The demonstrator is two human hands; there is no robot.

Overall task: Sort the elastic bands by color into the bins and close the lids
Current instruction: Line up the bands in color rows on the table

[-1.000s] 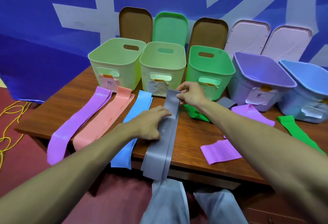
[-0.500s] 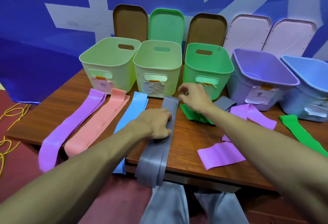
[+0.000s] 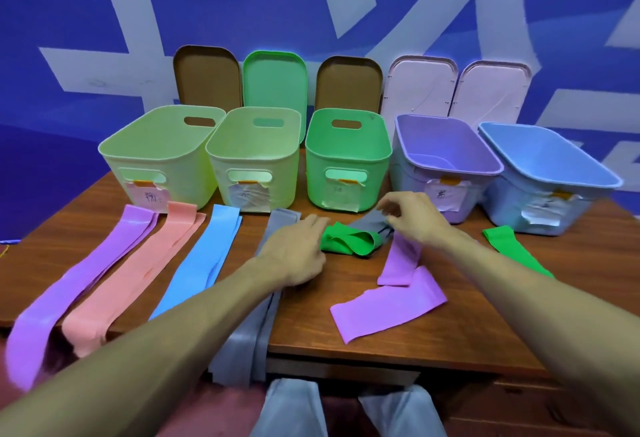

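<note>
Brown wooden tabletop (image 3: 304, 325). Behind it: blue backdrop (image 3: 104, 3) with pale shapes. Below the front edge: dark red floor (image 3: 221, 416), grey trouser legs (image 3: 291, 409).

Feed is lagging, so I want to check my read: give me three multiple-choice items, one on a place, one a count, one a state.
1. Where is the crumpled green band? A) inside a bin B) on the table before the green bin C) hanging off the table edge
2. How many bins stand there? A) five B) three C) seven
3. The lids are: A) shut on bins B) flat on the table C) leaning on the wall behind
1 B: it lies bunched on the wood. 2 A: two pale green, one green, one purple, one blue. 3 C: all five stand behind open bins.
</note>
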